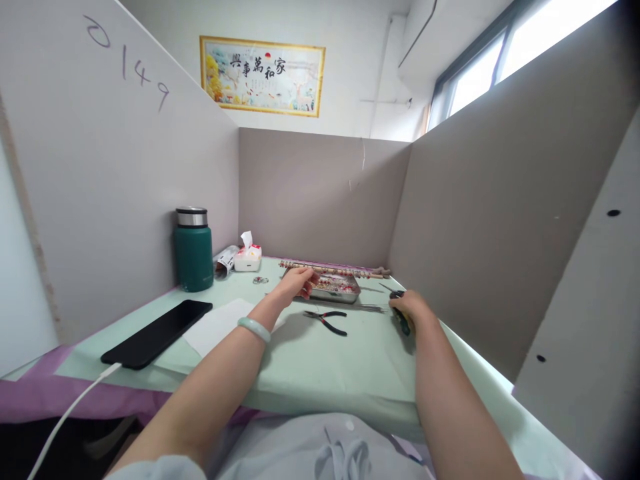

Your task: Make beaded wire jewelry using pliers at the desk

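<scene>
My left hand (299, 283), with a pale green bangle (254, 329) on its wrist, is over the left side of a metal tray (345, 298) of small red and gold beads. Its fingers are curled together; what they hold, if anything, is too small to make out. On the right, my right hand (414, 308) is closed around a dark-handled tool (401, 322) with a thin metal tip pointing away to the left. The palm hides much of this tool. Between my hands lie pliers (333, 323) with black and red handles, and thin metal wires (365, 307) in front of the tray.
A beaded rod (345, 271) lies behind the tray. To the left are a phone (157, 333) on a white cable, white paper (217, 327), a green flask (193, 250), a tissue pack (249, 257) and small rings (261, 280). Grey partitions (320, 193) enclose the table.
</scene>
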{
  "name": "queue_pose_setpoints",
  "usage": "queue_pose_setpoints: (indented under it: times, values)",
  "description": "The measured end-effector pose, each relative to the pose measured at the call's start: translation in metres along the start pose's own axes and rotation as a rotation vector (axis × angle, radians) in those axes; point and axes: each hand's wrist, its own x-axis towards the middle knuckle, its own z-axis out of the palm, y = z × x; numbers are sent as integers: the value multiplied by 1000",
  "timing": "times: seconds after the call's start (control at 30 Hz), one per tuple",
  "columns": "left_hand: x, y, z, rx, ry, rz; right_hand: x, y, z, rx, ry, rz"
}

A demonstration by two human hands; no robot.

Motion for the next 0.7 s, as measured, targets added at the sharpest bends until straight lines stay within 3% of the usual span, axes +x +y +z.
queue_pose_setpoints:
  times: [0.1,0.17,0.23,0.33,0.4,0.47,0.57,0.63,0.7]
  values:
    - [1,-2,1,-14,-17,-1,-13,-16,-11,413,-28,-36]
    - [1,-3,1,-24,-29,-6,-25,-30,-15,824,-149,-61]
    - [2,-5,2,-34,-35,-12,-38,-46,-15,1163,-253,-203]
    - [3,-7,1,-51,-34,-14,-57,-68,-6,1325,-454,-320]
    - [3,-8,2,-58,-30,-14,-66,-81,4,1381,-595,-315]
    - [2,-9,5,-66,-30,-29,-74,-93,16,1443,-642,-282]
    - [-1,-13,15,-98,-97,-71,-82,-108,32,1543,-467,-269]
    - [-4,-17,26,-139,-155,-71,-88,-115,39,1644,-323,-339]
    - [-7,-20,38,-195,-189,-83,-94,-119,44,1692,-283,-413]
